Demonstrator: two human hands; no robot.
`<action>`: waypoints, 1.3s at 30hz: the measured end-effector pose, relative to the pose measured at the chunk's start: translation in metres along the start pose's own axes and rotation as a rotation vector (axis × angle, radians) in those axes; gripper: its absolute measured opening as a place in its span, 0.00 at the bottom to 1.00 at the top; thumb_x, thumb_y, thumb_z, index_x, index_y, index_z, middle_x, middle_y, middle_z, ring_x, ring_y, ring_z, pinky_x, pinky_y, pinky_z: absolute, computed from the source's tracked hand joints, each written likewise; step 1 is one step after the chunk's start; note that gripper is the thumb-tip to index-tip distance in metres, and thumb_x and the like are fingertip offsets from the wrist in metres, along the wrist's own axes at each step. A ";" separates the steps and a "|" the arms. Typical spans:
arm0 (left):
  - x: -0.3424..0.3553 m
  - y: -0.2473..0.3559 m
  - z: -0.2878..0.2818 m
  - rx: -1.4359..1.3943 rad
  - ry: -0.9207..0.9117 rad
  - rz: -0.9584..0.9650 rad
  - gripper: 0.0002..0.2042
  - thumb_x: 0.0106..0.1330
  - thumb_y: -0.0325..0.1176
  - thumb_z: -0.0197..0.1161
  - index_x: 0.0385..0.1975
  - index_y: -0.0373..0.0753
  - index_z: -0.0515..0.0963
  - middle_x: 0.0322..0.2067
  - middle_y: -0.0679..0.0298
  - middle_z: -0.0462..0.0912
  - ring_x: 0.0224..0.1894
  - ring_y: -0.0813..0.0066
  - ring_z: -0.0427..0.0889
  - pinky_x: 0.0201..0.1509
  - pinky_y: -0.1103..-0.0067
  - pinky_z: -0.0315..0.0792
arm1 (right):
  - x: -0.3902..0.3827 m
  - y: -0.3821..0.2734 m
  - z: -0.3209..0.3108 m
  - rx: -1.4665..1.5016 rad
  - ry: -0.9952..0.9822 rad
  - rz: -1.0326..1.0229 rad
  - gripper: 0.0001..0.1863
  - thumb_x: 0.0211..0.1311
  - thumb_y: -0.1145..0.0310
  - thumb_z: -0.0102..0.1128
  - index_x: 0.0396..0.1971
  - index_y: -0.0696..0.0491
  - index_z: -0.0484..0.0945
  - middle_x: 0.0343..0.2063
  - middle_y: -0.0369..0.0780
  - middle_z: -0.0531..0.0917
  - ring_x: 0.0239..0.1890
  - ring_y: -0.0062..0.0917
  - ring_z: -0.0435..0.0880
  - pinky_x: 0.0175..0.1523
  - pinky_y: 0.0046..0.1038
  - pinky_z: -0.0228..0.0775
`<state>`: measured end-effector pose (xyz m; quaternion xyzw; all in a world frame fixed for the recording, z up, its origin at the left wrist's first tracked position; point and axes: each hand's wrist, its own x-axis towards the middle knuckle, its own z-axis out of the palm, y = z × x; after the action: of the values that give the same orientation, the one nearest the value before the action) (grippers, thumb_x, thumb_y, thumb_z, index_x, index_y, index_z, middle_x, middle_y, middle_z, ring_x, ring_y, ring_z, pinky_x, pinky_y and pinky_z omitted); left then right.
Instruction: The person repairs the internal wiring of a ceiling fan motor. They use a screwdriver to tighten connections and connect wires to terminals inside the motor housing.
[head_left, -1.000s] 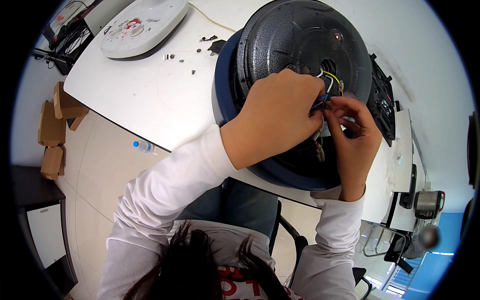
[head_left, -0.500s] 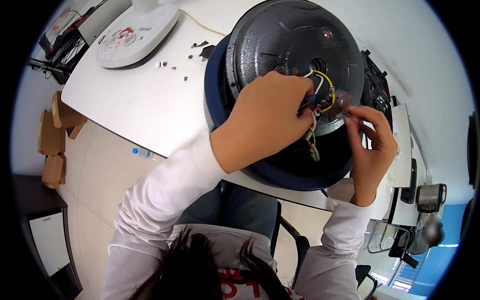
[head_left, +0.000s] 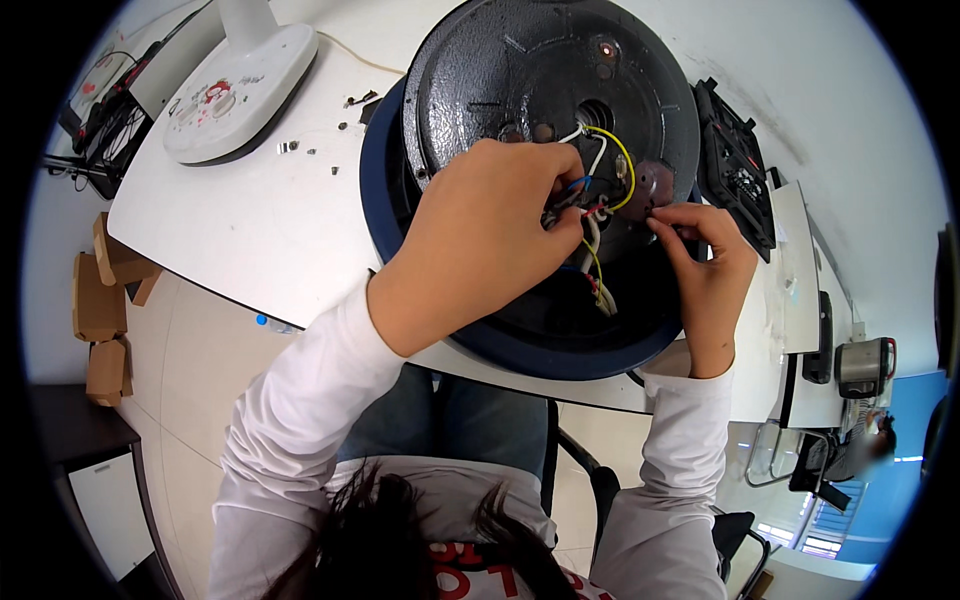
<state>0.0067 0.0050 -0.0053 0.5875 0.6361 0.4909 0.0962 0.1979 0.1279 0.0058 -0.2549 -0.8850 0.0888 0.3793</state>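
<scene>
A round glossy black metal plate [head_left: 480,75] leans tilted over an open dark blue round housing [head_left: 378,185]. White, blue, red and yellow-green wires [head_left: 630,180] run out of a hole in the plate and down into the housing. My left hand [head_left: 480,235] lies over the plate's lower left, thumb and forefinger closed around part of the wires; its palm hides their grip in part. My right hand [head_left: 718,262] is pinched at the lower edge of a brownish see-through piece [head_left: 652,185] on the plate. Whatever sits between those fingertips is too small to make out.
On the white table [head_left: 250,220], a white pedestal base [head_left: 240,95] stands at the far left, with small metal bits [head_left: 288,148] nearby. A black tool case [head_left: 735,165] lies open right of the plate. Cardboard boxes [head_left: 100,300] sit on the floor at left.
The whole view has shifted, so the table things appear further left. Both hands keep nearly the same places on the wires and at the brownish piece.
</scene>
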 end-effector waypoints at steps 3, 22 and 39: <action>0.001 0.001 -0.001 -0.001 -0.017 -0.009 0.10 0.55 0.28 0.66 0.35 0.33 0.79 0.24 0.56 0.82 0.26 0.68 0.82 0.32 0.78 0.73 | 0.001 -0.003 0.000 -0.073 -0.001 0.005 0.08 0.45 0.78 0.71 0.29 0.55 0.84 0.29 0.38 0.85 0.30 0.29 0.80 0.35 0.26 0.71; 0.000 0.000 -0.001 -0.017 -0.007 0.008 0.09 0.55 0.28 0.66 0.35 0.32 0.78 0.25 0.54 0.83 0.28 0.65 0.83 0.33 0.77 0.74 | 0.008 -0.003 -0.004 -0.121 -0.082 0.025 0.08 0.49 0.79 0.69 0.32 0.54 0.85 0.29 0.38 0.83 0.25 0.25 0.76 0.30 0.23 0.67; 0.001 -0.001 -0.001 -0.002 -0.023 0.007 0.09 0.55 0.28 0.66 0.33 0.32 0.79 0.25 0.55 0.83 0.27 0.65 0.83 0.32 0.77 0.74 | 0.008 -0.008 -0.003 -0.106 -0.135 0.001 0.08 0.51 0.78 0.68 0.31 0.56 0.80 0.31 0.37 0.81 0.23 0.25 0.75 0.29 0.23 0.67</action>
<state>0.0045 0.0054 -0.0052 0.5952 0.6325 0.4851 0.1022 0.1924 0.1254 0.0161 -0.2686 -0.9119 0.0593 0.3046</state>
